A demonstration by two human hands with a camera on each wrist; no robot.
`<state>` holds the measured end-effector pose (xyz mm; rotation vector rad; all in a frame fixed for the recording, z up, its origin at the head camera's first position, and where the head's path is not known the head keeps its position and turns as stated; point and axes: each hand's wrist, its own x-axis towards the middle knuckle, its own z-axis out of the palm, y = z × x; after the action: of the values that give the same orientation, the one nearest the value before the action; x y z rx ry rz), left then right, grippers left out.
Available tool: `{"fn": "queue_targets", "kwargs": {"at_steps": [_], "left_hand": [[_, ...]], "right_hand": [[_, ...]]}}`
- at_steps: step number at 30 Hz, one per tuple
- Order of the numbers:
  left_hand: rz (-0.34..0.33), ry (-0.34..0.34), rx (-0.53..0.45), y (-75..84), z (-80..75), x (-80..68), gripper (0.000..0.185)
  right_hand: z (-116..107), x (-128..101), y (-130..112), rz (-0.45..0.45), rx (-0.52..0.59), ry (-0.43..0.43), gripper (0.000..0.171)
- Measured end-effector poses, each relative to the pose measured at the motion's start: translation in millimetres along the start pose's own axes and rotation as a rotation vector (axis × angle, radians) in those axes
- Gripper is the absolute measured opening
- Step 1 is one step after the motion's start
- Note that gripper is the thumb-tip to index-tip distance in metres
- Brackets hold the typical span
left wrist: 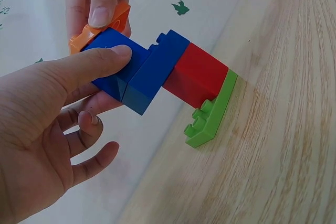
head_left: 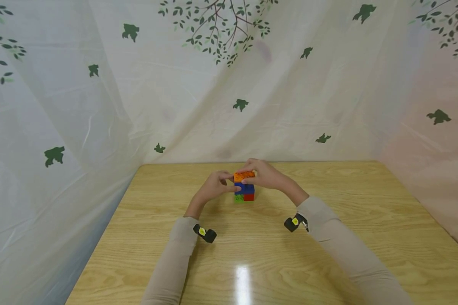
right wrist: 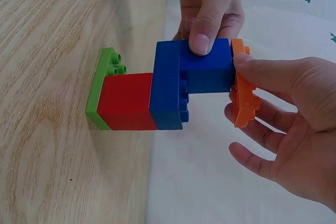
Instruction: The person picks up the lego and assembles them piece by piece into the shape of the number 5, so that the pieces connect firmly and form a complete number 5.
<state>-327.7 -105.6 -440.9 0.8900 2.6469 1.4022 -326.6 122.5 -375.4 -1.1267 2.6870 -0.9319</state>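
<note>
A stack of toy building bricks stands on the table between both hands. At its base is a green plate [right wrist: 96,90] with bare studs at one end, and a red brick [right wrist: 126,103] sits on its other end. Above that lies a long blue brick [right wrist: 166,85], topped by a second blue brick [right wrist: 210,74] set to one side. My left hand [head_left: 213,186] pinches this upper blue brick, thumb on its side face. At the very top, an orange plate [right wrist: 243,103] is gripped between the thumb and fingers of my right hand [head_left: 266,174].
The wooden table [head_left: 252,237] runs back to a pale curtain [head_left: 198,118] printed with leaves and branches. Each wrist carries a small black camera, the left camera [head_left: 205,234] and the right camera [head_left: 294,222] both over the table.
</note>
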Motion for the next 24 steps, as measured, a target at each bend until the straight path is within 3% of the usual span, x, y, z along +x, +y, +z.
{"fn": "queue_targets", "kwargs": {"at_steps": [24], "left_hand": [[0.018,0.002,-0.013,-1.1,0.1,-0.3,0.035]], "right_hand": [[0.1,-2.3,-3.3,-0.034,-0.029,0.003,0.038]]}}
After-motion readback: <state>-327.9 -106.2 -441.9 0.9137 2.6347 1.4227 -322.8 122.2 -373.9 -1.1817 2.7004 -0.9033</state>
